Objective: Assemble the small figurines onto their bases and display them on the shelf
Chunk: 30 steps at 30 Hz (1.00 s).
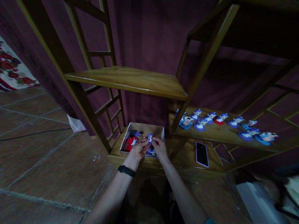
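Note:
Both of my hands meet over a shallow cardboard box [161, 130] on the low wooden shelf. Between them is a small purple and white figurine [150, 137], held upright. My left hand [139, 148] grips it from the left with closed fingers, a black band round the wrist. From the right, the fingertips of my right hand [158, 147] pinch it. Inside the box lie red pieces [130, 143], purple and dark pieces and other small parts, some hidden under my hands.
On the shelf to the right stand several figurines [201, 124] on purple, blue and red bases. A phone [202, 154] lies on the lower board. A wooden shelf [126, 80] overhangs the box, with an upright post [181, 121] at its right. A pale box [257, 199] is at lower right.

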{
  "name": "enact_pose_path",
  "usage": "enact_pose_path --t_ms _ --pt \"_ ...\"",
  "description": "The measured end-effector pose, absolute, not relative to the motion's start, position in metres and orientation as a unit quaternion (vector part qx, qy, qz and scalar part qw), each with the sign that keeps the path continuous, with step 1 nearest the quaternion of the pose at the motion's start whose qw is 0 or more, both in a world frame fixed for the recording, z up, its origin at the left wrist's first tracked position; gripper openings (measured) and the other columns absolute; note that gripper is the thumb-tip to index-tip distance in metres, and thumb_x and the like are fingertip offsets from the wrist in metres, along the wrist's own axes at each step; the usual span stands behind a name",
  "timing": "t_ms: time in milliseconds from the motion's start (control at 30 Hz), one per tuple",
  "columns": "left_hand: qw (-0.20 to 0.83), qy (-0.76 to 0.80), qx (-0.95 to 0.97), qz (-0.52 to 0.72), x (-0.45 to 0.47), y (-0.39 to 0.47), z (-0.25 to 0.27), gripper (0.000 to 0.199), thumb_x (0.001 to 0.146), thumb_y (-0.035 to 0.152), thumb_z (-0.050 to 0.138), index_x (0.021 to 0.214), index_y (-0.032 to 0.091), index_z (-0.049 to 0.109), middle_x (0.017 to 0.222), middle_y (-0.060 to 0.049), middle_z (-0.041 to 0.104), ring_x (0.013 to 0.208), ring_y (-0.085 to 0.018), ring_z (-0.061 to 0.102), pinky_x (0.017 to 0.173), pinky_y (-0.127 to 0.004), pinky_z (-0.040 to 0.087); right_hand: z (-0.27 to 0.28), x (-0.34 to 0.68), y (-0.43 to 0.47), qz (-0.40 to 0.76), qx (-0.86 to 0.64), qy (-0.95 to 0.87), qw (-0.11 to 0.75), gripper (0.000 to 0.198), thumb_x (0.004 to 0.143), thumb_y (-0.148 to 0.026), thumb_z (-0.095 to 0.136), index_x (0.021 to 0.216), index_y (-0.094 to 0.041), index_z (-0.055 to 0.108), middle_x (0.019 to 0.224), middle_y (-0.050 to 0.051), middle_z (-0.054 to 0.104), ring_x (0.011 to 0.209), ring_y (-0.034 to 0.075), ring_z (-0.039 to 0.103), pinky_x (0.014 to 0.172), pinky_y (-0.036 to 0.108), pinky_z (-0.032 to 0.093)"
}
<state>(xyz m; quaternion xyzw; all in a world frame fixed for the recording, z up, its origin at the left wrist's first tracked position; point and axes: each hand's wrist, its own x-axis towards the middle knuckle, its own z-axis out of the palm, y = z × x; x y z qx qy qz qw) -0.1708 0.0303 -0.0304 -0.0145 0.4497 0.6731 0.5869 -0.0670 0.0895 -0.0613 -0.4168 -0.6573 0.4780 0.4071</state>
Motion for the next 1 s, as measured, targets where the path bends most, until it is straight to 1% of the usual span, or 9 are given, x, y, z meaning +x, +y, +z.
enact_pose_path --t_ms 200,367,567,667,833,1000 --pt "0.574 0.449 0.012 0.685 -0.170 0.031 -0.033 0.027 0.066 -0.005 0.064 0.085 0.015 0.060 0.064 -0.001 0.065 0.052 -0.010 0.061 0.053 -0.020 0.051 -0.060 -0.070 0.089 0.538 -0.390 -0.631 0.400 0.030 0.071 -0.029 0.055 0.098 -0.021 0.066 0.095 0.001 0.069 0.090 0.019 0.061 0.085 0.032 0.045" --pt "0.543 0.458 0.031 0.703 -0.167 0.030 -0.028 0.033 0.062 -0.008 0.063 0.084 0.015 0.059 0.066 0.000 0.065 0.058 -0.010 0.062 0.058 -0.020 0.051 -0.052 -0.070 0.085 0.580 -0.363 -0.611 0.399 0.035 0.071 -0.029 0.056 0.104 -0.022 0.063 0.100 0.001 0.067 0.092 0.018 0.060 0.086 0.032 0.044" --pt "0.483 0.476 0.071 0.732 -0.161 0.029 -0.024 0.037 0.055 -0.008 0.065 0.083 0.015 0.060 0.064 0.001 0.065 0.055 -0.010 0.061 0.055 -0.020 0.047 -0.042 -0.067 0.081 0.588 -0.361 -0.607 0.393 0.031 0.070 -0.031 0.057 0.099 -0.021 0.064 0.091 0.000 0.068 0.084 0.017 0.059 0.081 0.030 0.044" --pt "0.461 0.486 0.095 0.736 -0.160 0.029 -0.023 0.036 0.052 -0.003 0.069 0.083 0.014 0.060 0.063 0.000 0.065 0.053 -0.010 0.059 0.053 -0.020 0.044 -0.042 -0.066 0.082 0.594 -0.366 -0.601 0.390 0.031 0.070 -0.032 0.058 0.099 -0.020 0.064 0.088 0.000 0.068 0.082 0.017 0.058 0.078 0.029 0.044" --pt "0.431 0.504 0.113 0.740 -0.161 0.029 -0.023 0.033 0.054 0.001 0.071 0.083 0.014 0.061 0.060 0.001 0.063 0.050 -0.008 0.056 0.051 -0.019 0.042 -0.046 -0.068 0.084 0.602 -0.365 -0.598 0.382 0.030 0.068 -0.032 0.059 0.094 -0.019 0.065 0.082 -0.001 0.067 0.074 0.015 0.057 0.073 0.027 0.044" --pt "0.433 0.512 0.078 0.737 -0.164 0.031 -0.023 0.029 0.058 0.002 0.071 0.083 0.013 0.061 0.063 0.000 0.064 0.050 -0.008 0.056 0.051 -0.019 0.044 -0.041 -0.068 0.083 0.623 -0.350 -0.582 0.389 0.030 0.066 -0.031 0.060 0.094 -0.020 0.065 0.086 0.000 0.068 0.077 0.015 0.058 0.078 0.029 0.044"
